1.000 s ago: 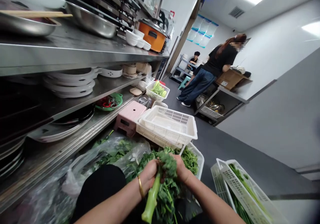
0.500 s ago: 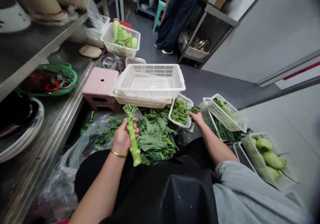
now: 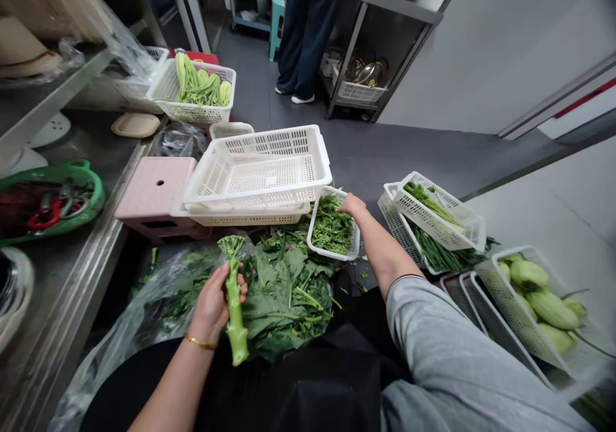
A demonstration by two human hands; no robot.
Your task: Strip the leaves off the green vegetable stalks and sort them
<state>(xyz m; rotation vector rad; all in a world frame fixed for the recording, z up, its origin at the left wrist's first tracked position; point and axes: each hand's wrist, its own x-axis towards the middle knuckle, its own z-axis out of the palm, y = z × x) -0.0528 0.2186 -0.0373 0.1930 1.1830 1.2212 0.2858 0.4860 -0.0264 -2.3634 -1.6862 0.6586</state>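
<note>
Gripping the stalk (image 3: 235, 313) just above its middle, the left hand (image 3: 214, 300) is clamped round it, branching top poking out above, cut end below, leaves (image 3: 283, 287) beside. The right hand (image 3: 353, 205) is at the greens (image 3: 333, 228) in the basket (image 3: 332, 255), its hold impossible to tell.

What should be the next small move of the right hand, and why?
Probably, the right hand should draw back from the small basket of greens toward the thick stalk: the left hand alone holds that stalk, near the leaf pile, while the right hand is at the basket's rim.
</note>
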